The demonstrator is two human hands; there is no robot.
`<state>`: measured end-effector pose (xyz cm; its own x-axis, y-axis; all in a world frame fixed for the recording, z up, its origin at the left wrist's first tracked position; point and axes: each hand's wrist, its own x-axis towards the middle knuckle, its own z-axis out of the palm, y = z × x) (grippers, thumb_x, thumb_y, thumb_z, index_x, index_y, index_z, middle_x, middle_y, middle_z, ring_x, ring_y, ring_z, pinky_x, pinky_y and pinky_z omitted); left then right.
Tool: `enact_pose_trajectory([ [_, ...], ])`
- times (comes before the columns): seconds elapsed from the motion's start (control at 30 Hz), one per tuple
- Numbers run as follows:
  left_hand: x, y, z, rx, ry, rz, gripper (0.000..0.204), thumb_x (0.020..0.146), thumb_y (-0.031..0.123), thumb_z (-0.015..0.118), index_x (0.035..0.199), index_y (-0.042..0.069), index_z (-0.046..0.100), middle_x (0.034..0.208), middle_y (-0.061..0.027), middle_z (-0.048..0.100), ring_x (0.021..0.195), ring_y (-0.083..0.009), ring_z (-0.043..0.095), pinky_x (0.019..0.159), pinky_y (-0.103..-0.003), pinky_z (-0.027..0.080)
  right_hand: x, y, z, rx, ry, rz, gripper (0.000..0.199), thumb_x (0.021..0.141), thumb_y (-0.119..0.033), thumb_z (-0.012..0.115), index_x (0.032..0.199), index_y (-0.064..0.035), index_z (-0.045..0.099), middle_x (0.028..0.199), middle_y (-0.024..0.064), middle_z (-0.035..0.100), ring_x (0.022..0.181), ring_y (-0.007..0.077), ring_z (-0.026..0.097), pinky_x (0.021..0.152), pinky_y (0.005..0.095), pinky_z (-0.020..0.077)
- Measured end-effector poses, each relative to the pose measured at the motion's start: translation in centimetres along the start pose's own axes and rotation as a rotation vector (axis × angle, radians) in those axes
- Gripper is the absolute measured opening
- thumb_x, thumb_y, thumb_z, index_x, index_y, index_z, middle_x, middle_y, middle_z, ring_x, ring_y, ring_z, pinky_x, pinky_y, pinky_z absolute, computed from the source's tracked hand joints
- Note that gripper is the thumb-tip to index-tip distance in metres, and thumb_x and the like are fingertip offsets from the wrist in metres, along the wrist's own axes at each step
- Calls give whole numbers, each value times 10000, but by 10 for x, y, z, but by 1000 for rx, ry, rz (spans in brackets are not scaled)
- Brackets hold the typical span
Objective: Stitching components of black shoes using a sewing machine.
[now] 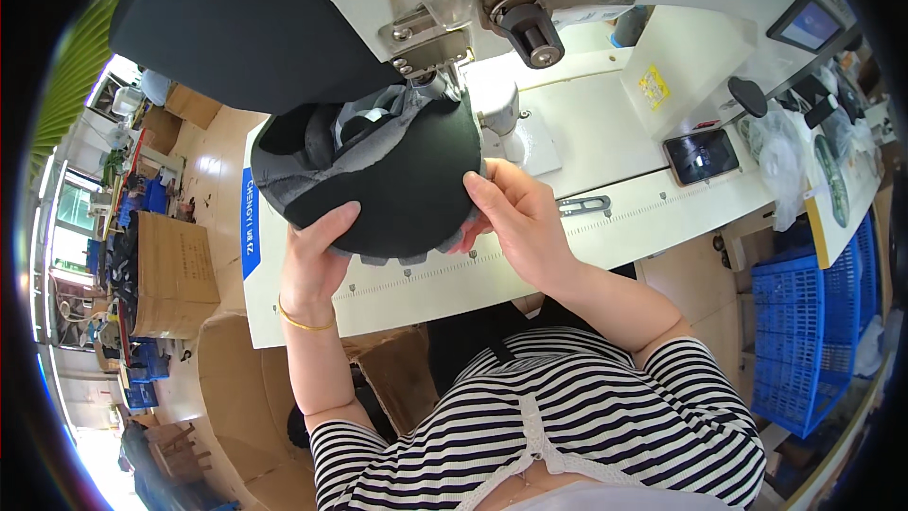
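A black, rounded, cap-like fabric piece point(402, 194) with grey inner layers and a notched lower edge lies under the needle area of a sewing machine point(437, 76). My left hand point(322, 251) grips its near left edge, thumb on top and the other fingers hidden beneath. On the near right edge, my right hand point(515, 222) pinches the cloth between thumb and fingers. The far edge of the piece meets the machine's metal foot, where the exact contact is hard to make out.
A large black panel point(246, 24) hangs at upper left. On the white machine table point(577, 85) lie a phone point(701, 155) and a slotted metal plate point(584, 205). Blue crates point(790, 336) stand at right. Cardboard boxes point(175, 274) sit on the floor at left.
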<state>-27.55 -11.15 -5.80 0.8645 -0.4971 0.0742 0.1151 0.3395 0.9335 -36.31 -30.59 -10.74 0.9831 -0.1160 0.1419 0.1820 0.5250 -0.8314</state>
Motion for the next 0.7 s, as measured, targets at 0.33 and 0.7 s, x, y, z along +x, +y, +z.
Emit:
enact_pose_trajectory([
  [0.33, -5, -3, -2, 40, 51, -18, 470, 753, -94, 516, 1218, -58, 465, 1114, -166, 593, 1010, -266, 602, 902, -354, 491, -4, -1, 1, -43, -11, -2, 259, 983, -209, 423, 967, 27, 530, 824, 82, 625, 668, 161, 635, 589, 266, 524],
  [0.7, 12, -9, -2, -35, 20, 31, 433, 784, -82, 518, 1214, -53, 474, 1127, -161, 586, 1020, -257, 598, 906, -353, 492, 16, -3, -4, -98, 0, -17, 278, 978, -235, 434, 937, 19, 541, 794, 80, 624, 644, 149, 628, 583, 257, 515],
])
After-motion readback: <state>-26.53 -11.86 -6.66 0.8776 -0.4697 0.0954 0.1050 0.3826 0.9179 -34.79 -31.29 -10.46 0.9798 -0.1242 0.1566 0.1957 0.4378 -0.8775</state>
